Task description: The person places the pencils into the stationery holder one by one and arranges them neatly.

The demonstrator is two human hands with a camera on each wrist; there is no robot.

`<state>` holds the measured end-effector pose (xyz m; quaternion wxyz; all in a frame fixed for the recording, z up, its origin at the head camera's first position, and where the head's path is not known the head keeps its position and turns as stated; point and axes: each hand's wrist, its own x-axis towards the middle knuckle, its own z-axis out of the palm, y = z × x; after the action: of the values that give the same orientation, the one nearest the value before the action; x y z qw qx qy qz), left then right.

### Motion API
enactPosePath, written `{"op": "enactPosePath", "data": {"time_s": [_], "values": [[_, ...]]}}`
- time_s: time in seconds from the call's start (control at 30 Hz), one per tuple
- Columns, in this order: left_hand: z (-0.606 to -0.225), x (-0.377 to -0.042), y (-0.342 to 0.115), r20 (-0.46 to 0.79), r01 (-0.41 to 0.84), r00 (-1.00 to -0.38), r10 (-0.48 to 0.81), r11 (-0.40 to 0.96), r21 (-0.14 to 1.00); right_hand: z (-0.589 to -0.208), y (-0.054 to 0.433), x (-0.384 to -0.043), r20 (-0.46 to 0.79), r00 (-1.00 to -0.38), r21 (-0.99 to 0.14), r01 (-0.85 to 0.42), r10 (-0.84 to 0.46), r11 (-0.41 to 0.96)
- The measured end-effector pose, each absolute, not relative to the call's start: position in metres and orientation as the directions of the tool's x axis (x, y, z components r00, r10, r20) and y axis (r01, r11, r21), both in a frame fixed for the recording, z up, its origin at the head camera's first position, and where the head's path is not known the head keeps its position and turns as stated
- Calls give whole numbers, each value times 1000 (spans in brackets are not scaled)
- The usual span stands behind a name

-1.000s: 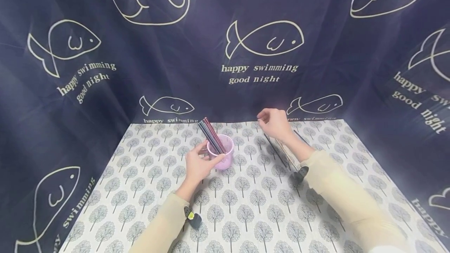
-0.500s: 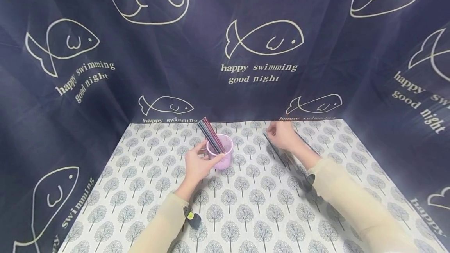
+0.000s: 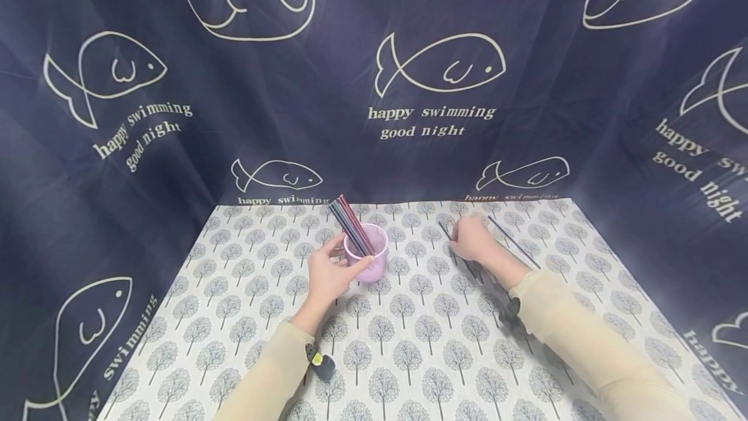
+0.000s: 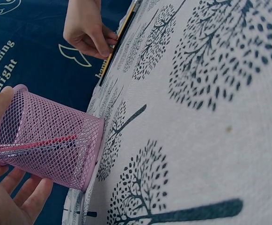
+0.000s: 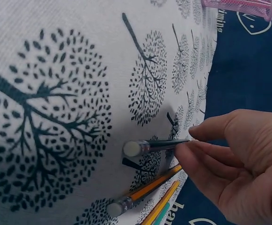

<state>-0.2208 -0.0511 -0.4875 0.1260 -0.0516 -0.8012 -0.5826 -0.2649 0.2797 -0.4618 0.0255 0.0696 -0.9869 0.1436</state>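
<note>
My left hand (image 3: 328,273) grips a pink mesh pencil cup (image 3: 375,270) around its side, fingers and thumb near the rim. Several dark and red pencils (image 3: 349,221) lean to the left inside the cup; the left wrist view shows a red one (image 4: 56,142) through the mesh. Over on the right, my right hand (image 3: 472,239) is low at the tablecloth. Its thumb and fingertips pinch a dark pencil (image 5: 161,143), whose pale eraser end points toward the wrist camera. Beside it lies an orange pencil (image 5: 147,188) with an eraser.
A yellow pencil (image 5: 160,205) and a green one (image 5: 162,215) lie near the orange pencil. Another dark pencil (image 3: 517,243) rests to the right of my right hand. The tree-print tablecloth (image 3: 403,356) ends at a dark blue fish-print curtain (image 3: 409,174) behind.
My right hand has come down from above the table's back edge to the pencils on the cloth, and its fingers have closed on a dark one. The left hand and cup have stayed put.
</note>
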Motion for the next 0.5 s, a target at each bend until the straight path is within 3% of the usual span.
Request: {"op": "enactPosePath", "data": {"time_s": [0.5], "values": [[-489,-222,-51,253,219,-965,-68,321,921,-467,275,-262,15,-996,-266,-88,-87,960]]}}
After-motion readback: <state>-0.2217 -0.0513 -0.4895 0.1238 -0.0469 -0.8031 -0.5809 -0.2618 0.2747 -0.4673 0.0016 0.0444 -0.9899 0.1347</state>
